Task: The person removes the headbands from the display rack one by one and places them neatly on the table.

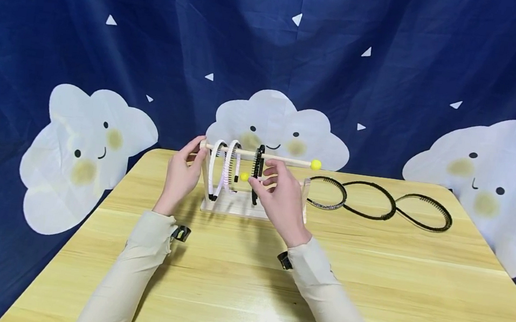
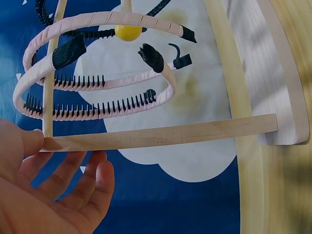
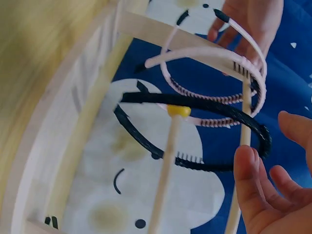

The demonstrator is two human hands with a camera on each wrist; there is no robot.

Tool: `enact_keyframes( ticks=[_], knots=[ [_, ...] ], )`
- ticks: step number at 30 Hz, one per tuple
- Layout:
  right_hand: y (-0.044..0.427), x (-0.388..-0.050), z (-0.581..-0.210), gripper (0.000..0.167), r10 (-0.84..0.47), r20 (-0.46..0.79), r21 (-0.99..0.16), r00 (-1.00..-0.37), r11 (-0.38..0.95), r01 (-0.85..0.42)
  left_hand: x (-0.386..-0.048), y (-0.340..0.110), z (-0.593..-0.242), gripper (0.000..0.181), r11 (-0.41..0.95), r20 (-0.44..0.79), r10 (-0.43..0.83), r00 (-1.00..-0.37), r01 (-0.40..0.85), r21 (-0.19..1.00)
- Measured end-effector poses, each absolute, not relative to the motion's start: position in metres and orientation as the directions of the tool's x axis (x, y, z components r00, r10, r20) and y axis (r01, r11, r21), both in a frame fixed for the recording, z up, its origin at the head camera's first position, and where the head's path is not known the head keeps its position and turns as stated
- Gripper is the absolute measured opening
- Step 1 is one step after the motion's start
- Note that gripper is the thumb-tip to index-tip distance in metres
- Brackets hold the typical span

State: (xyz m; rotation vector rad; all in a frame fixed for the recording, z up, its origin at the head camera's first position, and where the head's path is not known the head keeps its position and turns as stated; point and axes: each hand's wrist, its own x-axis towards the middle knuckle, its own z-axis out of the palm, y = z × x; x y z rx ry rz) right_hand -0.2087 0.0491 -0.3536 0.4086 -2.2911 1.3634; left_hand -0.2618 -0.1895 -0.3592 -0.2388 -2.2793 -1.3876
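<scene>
While L grip (image 1: 184, 173) is pinching pale wooden stand (image 2: 165, 135), R grip (image 1: 282, 197) is hovering, fingers parted | black toothed headband (image 3: 209, 106) is hanging nr R on yellow-tipped wooden rod (image 1: 297, 162) | prob. best bracing stand, easing band

We read the rack (image 2: 161, 137) as pale, matt, smooth wood, the yellow ball (image 2: 128, 33) as glossy. The pink band (image 2: 114, 18) looks ribbon-wrapped, the black band (image 3: 195, 103) faintly shiny. We see a shiny wood-grained tabletop (image 1: 204, 273), matt cloth sleeves (image 1: 125, 274) and a creased cloth backdrop (image 1: 255, 30).
</scene>
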Motion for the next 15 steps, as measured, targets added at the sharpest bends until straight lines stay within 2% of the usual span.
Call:
enact_keyframes(
  ticks=[15],
  knots=[
    [0.0393,-0.2093,-0.3648,0.052,-0.043,0.504,-0.718,-0.863,0.534,-0.446,-0.2619,-0.1901,-0.3601,0.038,0.485,0.471,-0.1,-0.876,0.371,0.792]
  ],
)
